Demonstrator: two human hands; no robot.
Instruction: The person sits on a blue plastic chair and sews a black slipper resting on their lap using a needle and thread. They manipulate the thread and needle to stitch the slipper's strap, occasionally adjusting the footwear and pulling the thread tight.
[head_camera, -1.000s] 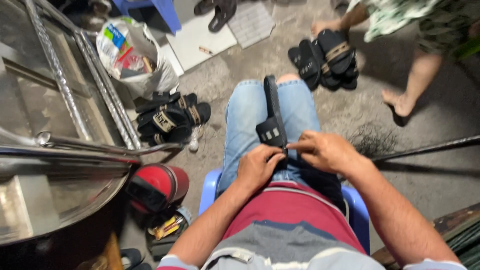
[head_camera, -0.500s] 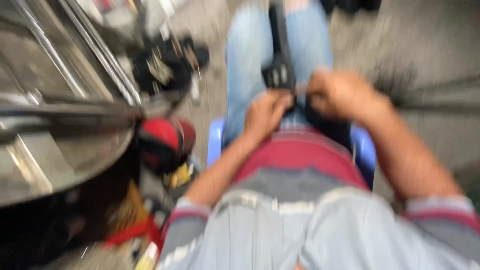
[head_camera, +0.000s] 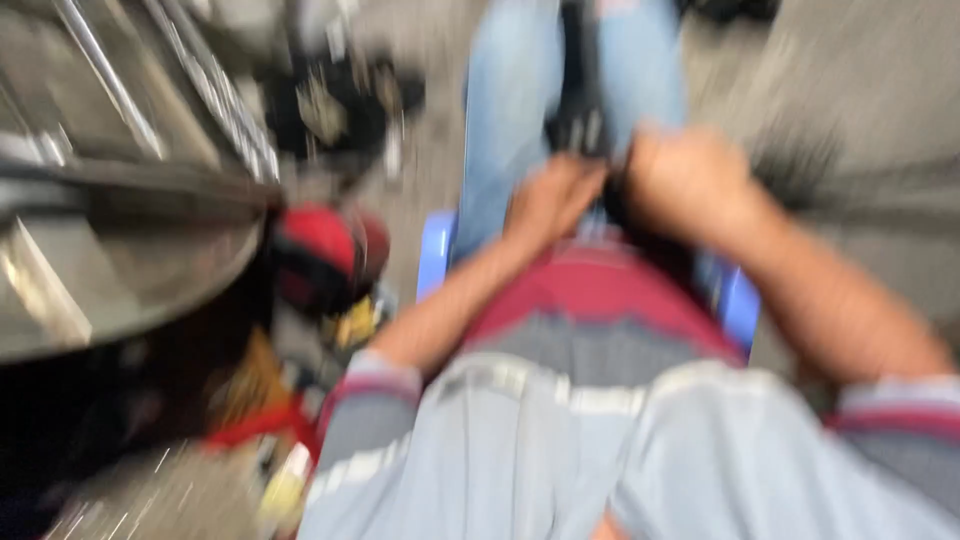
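Observation:
The view is heavily blurred. My left hand (head_camera: 550, 195) and my right hand (head_camera: 680, 180) meet over my lap, both closed around the lower end of a long black tool (head_camera: 580, 100) that lies along my jeans between my knees. I sit on a blue plastic stool (head_camera: 435, 255). My red and grey striped shirt fills the lower half of the view.
A shiny metal frame with rails (head_camera: 130, 200) stands at the left. A red and black object (head_camera: 325, 255) lies on the concrete floor beside the stool, with yellow and red items below it. Black sandals (head_camera: 340, 110) lie further off.
The camera has tilted down and towards me, so more of my shirt shows and the far floor has left the view. My hands stay together on the black tool.

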